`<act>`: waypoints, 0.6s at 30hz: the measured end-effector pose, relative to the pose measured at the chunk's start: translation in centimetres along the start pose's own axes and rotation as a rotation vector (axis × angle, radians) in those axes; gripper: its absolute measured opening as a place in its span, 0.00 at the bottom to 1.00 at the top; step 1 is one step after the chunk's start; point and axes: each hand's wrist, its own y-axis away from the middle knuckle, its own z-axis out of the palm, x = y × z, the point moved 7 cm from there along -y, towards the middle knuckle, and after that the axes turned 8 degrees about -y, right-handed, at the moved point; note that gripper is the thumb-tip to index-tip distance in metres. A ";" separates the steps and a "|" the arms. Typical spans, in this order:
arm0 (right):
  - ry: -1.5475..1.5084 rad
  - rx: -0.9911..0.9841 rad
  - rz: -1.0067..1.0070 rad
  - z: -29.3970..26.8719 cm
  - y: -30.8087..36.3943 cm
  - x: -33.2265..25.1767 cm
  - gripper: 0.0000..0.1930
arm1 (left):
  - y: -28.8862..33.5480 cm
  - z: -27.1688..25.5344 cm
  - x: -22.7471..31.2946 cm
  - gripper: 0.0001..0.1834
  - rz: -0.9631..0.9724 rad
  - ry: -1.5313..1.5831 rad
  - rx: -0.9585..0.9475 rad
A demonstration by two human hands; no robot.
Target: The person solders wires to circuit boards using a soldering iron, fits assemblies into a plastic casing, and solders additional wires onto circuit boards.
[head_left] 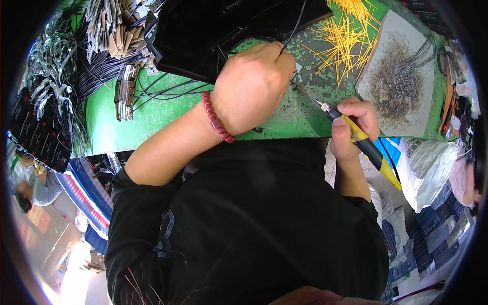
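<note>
My right hand (356,127) grips a yellow and black soldering iron (362,142) by its handle. Its metal tip points up and left, close beside the fingers of my left hand (256,84). That left hand is closed, back upward, with a red bead bracelet (216,118) at the wrist. A thin black wire (297,25) runs up out of its fingers; the fingertips and whatever else they pinch are hidden. Just beyond lies a large black plastic tray-like part (190,40), partly behind the hand.
Yellow thin sticks (343,46) are strewn at the back right. Dark crumbs lie on a grey board (373,84) at the right. Flat metal-and-brown strips (114,25), black cables (99,68) and a small metallic part (125,91) occupy the left of the worn green table (168,122).
</note>
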 end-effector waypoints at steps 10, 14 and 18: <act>-0.080 0.034 -0.074 -0.6 0.5 -0.3 0.12 | 0.0 -0.1 0.0 0.05 0.002 0.000 0.022; -0.130 0.181 -0.091 -1.1 0.7 0.4 0.18 | 0.1 -0.1 0.1 0.05 0.000 0.000 0.009; -0.077 0.030 0.014 1.7 -1.2 0.0 0.24 | 0.1 -0.2 0.0 0.06 0.004 -0.008 0.000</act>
